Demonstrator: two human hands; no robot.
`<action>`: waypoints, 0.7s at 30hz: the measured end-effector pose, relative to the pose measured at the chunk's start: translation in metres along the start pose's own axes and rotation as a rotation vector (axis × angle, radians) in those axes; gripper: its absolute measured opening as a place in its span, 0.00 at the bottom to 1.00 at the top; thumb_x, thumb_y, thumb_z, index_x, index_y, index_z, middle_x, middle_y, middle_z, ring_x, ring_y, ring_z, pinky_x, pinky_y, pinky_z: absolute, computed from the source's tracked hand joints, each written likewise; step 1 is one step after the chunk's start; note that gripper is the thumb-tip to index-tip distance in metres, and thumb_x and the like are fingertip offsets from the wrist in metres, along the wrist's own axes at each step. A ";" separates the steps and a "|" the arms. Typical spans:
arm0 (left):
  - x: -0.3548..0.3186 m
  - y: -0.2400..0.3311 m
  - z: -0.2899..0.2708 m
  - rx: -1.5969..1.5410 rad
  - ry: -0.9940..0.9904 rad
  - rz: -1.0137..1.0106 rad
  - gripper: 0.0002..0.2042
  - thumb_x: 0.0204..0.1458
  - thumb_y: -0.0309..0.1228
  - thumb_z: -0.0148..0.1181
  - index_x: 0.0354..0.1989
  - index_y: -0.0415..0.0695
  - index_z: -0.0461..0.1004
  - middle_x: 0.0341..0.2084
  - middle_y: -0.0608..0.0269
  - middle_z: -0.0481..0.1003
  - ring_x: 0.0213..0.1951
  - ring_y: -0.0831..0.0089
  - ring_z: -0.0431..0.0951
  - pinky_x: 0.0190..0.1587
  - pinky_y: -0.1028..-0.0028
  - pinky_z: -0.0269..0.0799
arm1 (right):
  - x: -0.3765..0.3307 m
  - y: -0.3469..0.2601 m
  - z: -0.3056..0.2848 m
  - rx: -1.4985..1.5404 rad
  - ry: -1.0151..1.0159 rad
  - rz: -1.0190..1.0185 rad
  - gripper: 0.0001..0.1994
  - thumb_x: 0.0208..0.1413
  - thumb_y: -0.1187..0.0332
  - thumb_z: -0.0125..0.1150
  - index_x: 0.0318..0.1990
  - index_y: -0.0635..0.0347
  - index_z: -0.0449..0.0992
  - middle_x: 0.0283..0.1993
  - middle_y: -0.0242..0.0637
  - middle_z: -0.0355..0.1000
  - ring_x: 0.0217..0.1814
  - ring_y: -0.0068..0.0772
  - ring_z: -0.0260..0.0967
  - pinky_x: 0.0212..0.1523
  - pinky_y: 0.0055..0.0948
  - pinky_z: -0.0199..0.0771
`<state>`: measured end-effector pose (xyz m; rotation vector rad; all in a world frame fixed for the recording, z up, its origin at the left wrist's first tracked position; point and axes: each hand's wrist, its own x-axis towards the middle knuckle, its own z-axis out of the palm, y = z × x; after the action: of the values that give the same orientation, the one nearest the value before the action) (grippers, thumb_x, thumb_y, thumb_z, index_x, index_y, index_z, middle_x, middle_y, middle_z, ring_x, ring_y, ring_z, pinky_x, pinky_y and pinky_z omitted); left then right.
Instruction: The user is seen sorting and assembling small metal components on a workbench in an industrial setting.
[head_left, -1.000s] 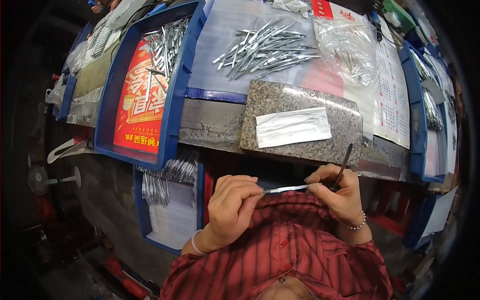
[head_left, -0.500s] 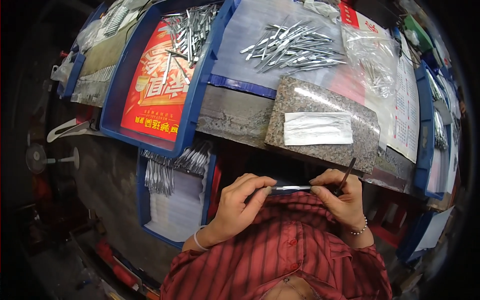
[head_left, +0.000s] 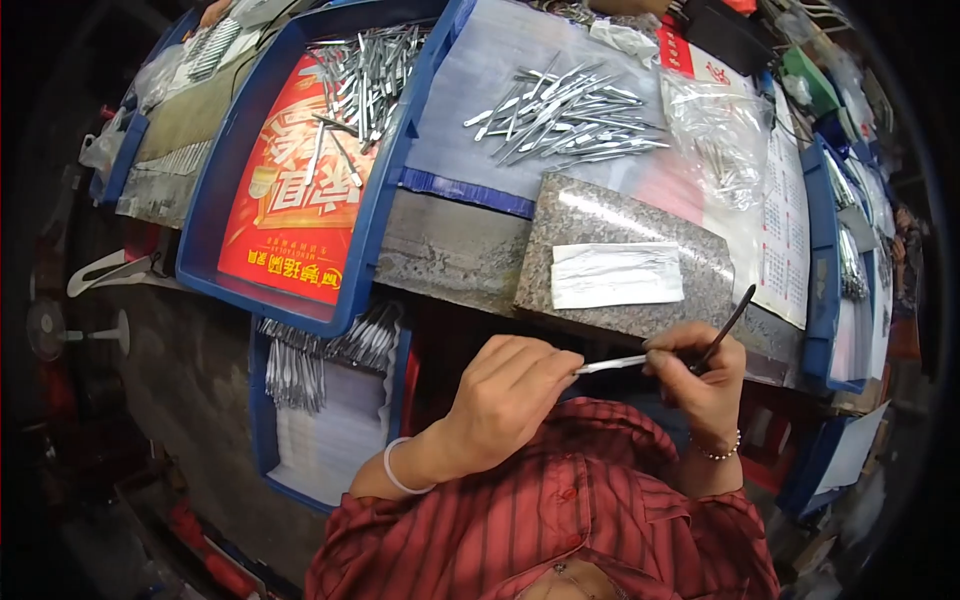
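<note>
- Left hand (head_left: 505,395), back up: you've got the fingers closed in a pinch on the left end of the slim metal piece (head_left: 612,365); the exact contact is hidden under your knuckles.
- Right hand (head_left: 700,375): your thumb and forefinger pinch the piece's right end, no gap showing; the same hand also carries a dark thin stick (head_left: 735,315), its tip up and right. How it's gripped is partly hidden.
- Piece is spanned between both hands, in the air, right end higher, just on your side of the granite slab (head_left: 640,218).
- Slab sits on the tabletop (head_left: 445,240) with a folded white cloth (head_left: 615,275) on it; beyond is a loose metal pile (head_left: 565,110), left a blue bin (head_left: 190,240) part filled with similar pieces.
- Risk: your right fingers share two things, so the piece or stick could slip if the pinch loosens. A drop likely goes into your lap, since nothing supports it from below. Uneven pull could twist or bend it.
- Versus half a second ago: your left hand has rolled further over, the piece has gone from near level to slanted, and the stick leans further right. Whole view shifted slightly; pile looks the same.
</note>
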<state>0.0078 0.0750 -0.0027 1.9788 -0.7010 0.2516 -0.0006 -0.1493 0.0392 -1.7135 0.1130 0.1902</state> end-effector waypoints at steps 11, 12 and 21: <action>0.037 -0.039 0.030 0.306 0.133 0.086 0.11 0.41 0.24 0.67 0.34 0.44 0.74 0.28 0.64 0.73 0.40 0.63 0.75 0.46 0.64 0.60 | 0.028 -0.012 -0.006 -0.422 0.165 -0.612 0.36 0.66 0.41 0.30 0.40 0.71 0.75 0.43 0.56 0.75 0.39 0.44 0.74 0.41 0.37 0.73; 0.036 -0.039 0.031 0.335 0.109 0.071 0.10 0.43 0.25 0.65 0.35 0.44 0.74 0.28 0.65 0.72 0.41 0.64 0.74 0.47 0.64 0.59 | 0.030 -0.010 0.002 -0.396 0.129 -0.578 0.37 0.65 0.40 0.31 0.40 0.71 0.76 0.43 0.55 0.76 0.40 0.43 0.74 0.40 0.35 0.73; 0.045 -0.023 0.017 0.430 -0.030 0.005 0.05 0.44 0.27 0.55 0.31 0.43 0.71 0.30 0.63 0.67 0.42 0.67 0.70 0.47 0.61 0.58 | 0.061 0.000 0.021 -0.588 -0.132 -0.691 0.19 0.63 0.56 0.50 0.39 0.67 0.74 0.36 0.45 0.76 0.32 0.44 0.77 0.30 0.30 0.75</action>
<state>0.0554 0.0515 -0.0075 2.3926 -0.7142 0.4029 0.0583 -0.1266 0.0241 -2.2061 -0.6881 -0.2011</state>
